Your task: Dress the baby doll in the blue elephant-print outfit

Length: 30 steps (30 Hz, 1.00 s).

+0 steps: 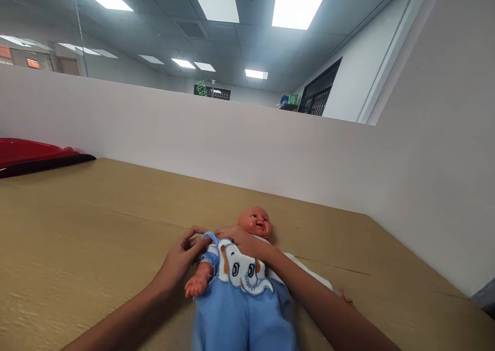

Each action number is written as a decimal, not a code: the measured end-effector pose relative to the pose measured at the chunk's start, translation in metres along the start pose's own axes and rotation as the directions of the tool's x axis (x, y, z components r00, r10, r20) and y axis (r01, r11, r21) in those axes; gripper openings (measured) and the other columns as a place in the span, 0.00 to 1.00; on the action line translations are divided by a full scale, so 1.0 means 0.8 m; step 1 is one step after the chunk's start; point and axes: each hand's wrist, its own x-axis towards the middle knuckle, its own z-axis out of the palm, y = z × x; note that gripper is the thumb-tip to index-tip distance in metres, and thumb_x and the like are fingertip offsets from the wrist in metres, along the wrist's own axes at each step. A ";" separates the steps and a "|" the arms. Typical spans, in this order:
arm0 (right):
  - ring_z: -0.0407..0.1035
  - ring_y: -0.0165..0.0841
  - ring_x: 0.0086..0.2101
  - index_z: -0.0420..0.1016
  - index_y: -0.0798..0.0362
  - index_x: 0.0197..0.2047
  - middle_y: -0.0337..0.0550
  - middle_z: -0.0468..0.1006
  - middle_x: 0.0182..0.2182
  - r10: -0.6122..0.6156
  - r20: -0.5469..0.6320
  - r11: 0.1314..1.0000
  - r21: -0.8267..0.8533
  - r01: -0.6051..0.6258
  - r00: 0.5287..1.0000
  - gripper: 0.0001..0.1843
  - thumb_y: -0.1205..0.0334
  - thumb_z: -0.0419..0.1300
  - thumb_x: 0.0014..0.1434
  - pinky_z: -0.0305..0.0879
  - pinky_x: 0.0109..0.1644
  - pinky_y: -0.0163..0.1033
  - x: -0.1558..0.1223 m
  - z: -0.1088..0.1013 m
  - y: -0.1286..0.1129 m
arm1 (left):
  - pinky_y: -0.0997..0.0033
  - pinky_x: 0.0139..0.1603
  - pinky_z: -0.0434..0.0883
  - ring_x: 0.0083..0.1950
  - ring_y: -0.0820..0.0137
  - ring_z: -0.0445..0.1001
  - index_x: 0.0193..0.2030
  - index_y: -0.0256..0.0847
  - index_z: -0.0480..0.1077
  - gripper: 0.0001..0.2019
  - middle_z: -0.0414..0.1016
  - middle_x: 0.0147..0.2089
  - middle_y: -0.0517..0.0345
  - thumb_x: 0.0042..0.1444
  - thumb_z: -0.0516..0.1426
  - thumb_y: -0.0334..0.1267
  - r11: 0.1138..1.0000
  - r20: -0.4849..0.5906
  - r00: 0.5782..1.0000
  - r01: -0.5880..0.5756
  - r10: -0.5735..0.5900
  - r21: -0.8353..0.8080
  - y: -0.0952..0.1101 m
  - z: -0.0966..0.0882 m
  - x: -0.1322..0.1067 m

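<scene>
A plastic baby doll (255,222) lies on its back on a wooden table (77,237), head pointing away from me. It wears blue dungarees (240,310) with a white elephant patch on the bib. My left hand (181,261) pinches the blue shoulder strap near the doll's right shoulder. My right hand (242,240) lies across the doll's upper chest just below the chin, fingers closed on the strap's end or the bib top. The doll's small arm sticks out below my left hand.
A white partition wall (232,145) runs along the far edge and the right side of the table. A red and black object (31,155) rests at the table's far left. White cloth (309,271) shows under my right forearm.
</scene>
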 end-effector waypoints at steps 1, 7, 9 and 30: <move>0.76 0.40 0.45 0.81 0.52 0.39 0.45 0.85 0.41 0.038 -0.012 0.999 0.028 -0.037 0.999 0.09 0.66 0.59 0.65 0.71 0.55 0.44 0.000 0.001 -0.001 | 0.72 0.29 0.62 0.30 0.67 0.71 0.41 0.42 0.75 0.27 0.76 0.28 0.62 0.48 0.69 0.63 1.000 0.004 1.000 0.013 -0.013 0.012 -0.001 -0.002 0.005; 0.75 0.36 0.39 0.80 0.54 0.43 0.42 0.83 0.38 0.346 -0.144 0.938 0.086 -0.337 0.927 0.18 0.50 0.55 0.73 0.69 0.42 0.37 -0.001 0.003 -0.024 | 0.69 0.38 0.70 0.38 0.63 0.75 0.39 0.41 0.73 0.28 0.78 0.37 0.56 0.47 0.67 0.65 0.997 0.057 0.998 0.022 -0.026 0.070 0.000 -0.007 0.011; 0.75 0.36 0.39 0.78 0.55 0.42 0.44 0.84 0.39 0.452 -0.214 0.891 0.063 -0.449 0.866 0.15 0.52 0.58 0.70 0.67 0.40 0.36 0.001 0.005 -0.035 | 0.67 0.43 0.73 0.44 0.61 0.78 0.43 0.41 0.72 0.30 0.78 0.44 0.53 0.46 0.68 0.64 0.995 0.063 0.997 0.032 -0.038 0.096 0.003 -0.007 0.003; 0.80 0.34 0.32 0.87 0.48 0.44 0.38 0.89 0.36 0.566 -0.155 0.763 -0.273 -0.585 0.810 0.17 0.47 0.77 0.56 0.64 0.32 0.34 0.015 -0.014 -0.069 | 0.60 0.37 0.69 0.41 0.50 0.82 0.48 0.43 0.64 0.24 0.82 0.41 0.47 0.53 0.59 0.58 0.700 0.183 0.967 -0.007 -0.177 0.714 0.002 -0.026 -0.018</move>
